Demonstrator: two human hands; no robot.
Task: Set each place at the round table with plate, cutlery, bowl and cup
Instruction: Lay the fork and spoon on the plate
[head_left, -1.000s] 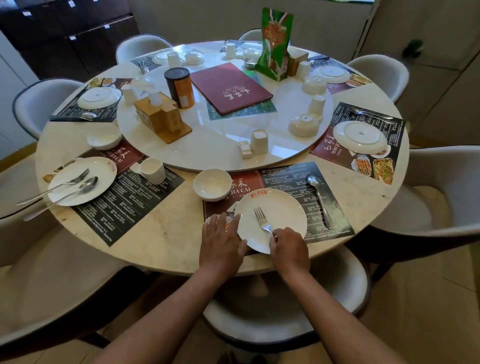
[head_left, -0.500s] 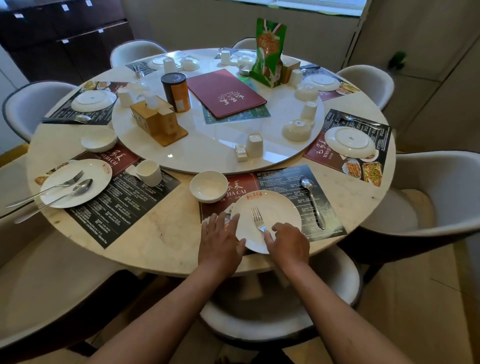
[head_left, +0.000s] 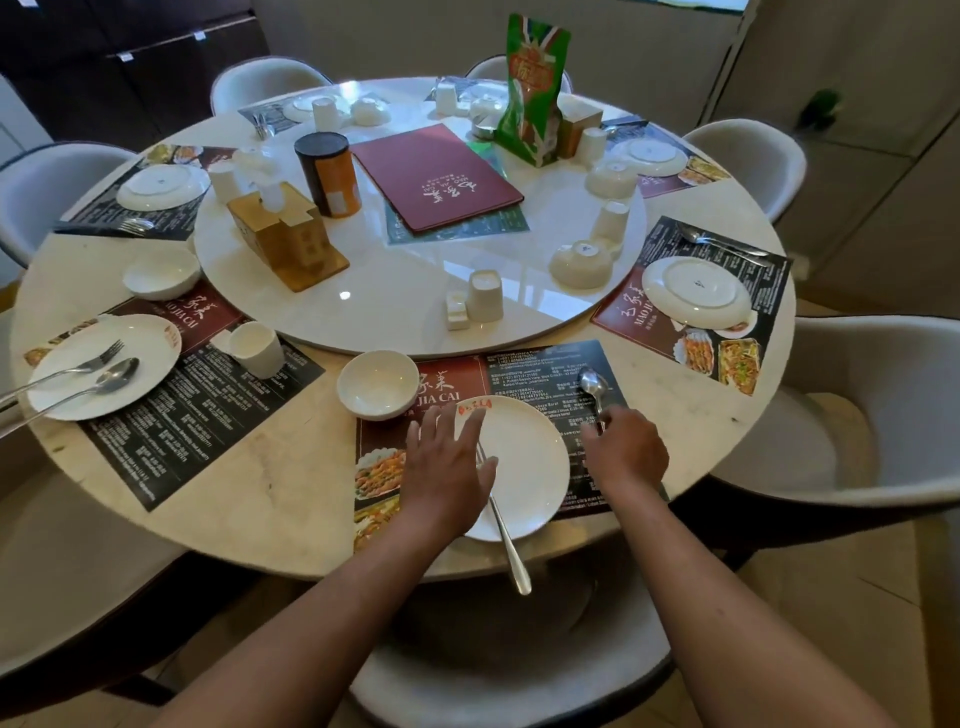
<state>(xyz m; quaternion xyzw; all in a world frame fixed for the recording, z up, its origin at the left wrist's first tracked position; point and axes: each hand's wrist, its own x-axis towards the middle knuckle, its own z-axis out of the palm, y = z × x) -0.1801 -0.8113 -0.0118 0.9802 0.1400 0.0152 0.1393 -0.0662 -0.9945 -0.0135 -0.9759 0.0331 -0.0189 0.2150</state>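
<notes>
A white plate lies on the nearest placemat. A fork rests across it, its handle sticking out past the table edge. My left hand lies flat with straight fingers over the plate's left side and hides the fork's tines. To the right of the plate, my right hand has its fingers curled round the handle of a spoon lying on the mat. An upright white bowl sits just beyond the plate on the left. A cup stands upside down on the turntable.
The left place has a plate with fork and spoon, a cup and a bowl. The right place has an overturned plate. On the turntable stand a tissue box, a tin, a menu, and an overturned bowl. Chairs ring the table.
My right hand let go of the fork and moved right onto the spoon's handle. My left hand slid from the plate's edge onto the plate. The fork now lies on the plate.
</notes>
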